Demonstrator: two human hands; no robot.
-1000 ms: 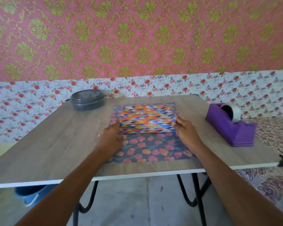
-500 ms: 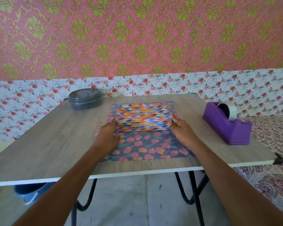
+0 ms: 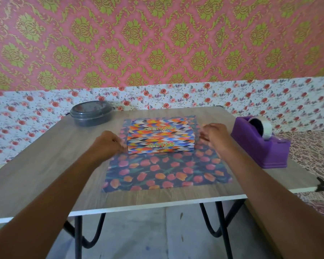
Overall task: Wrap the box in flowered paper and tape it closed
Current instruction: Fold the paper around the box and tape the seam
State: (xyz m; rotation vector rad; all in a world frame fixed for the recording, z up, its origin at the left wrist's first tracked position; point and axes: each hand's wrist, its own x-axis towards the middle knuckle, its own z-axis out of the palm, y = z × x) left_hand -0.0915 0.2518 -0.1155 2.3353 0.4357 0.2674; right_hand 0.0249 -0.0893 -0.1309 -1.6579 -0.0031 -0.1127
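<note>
tape dispenser (image 3: 260, 146) right, lidded bowl (image 3: 91, 114) left

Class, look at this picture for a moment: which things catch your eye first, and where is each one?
The bright zigzag box lies on the far part of the flowered paper, with the left hand and right hand either side of it. A purple tape dispenser stands to its right.
</note>
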